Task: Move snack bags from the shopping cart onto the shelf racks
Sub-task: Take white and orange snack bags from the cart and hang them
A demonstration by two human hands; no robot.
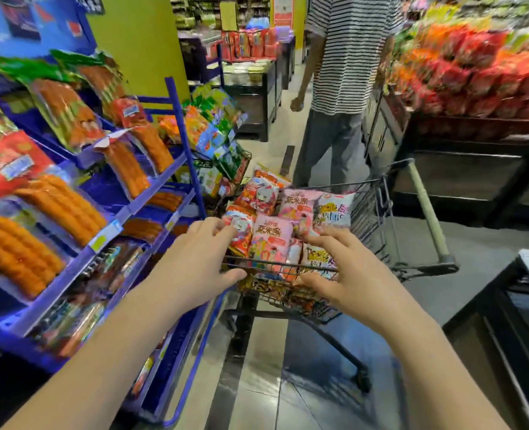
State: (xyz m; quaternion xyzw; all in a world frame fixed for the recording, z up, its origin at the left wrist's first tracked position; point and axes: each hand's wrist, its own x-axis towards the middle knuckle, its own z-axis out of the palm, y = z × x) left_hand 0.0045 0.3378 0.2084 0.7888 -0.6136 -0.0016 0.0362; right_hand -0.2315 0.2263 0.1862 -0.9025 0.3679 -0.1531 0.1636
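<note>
A black wire shopping cart [378, 212] stands in the aisle, piled with several snack bags. A pink bag [271, 240] lies near its front rim, a red-orange bag [241, 228] to its left, a white bag [334, 209] further back. My left hand [194, 262] reaches over the cart's near rim, fingers spread, fingertips touching the red-orange bag. My right hand [347, 274] hovers open over the right front of the pile, thumb at the rim. Neither hand holds a bag. The blue shelf rack [176, 119] stands at the left.
The blue rack carries sausage packs [55, 209] on slanted tiers. A wire rack of snack bags [219, 131] stands behind the cart. A person in a striped shirt [350, 57] stands beyond the cart. A dark display [474, 88] of red bags fills the right.
</note>
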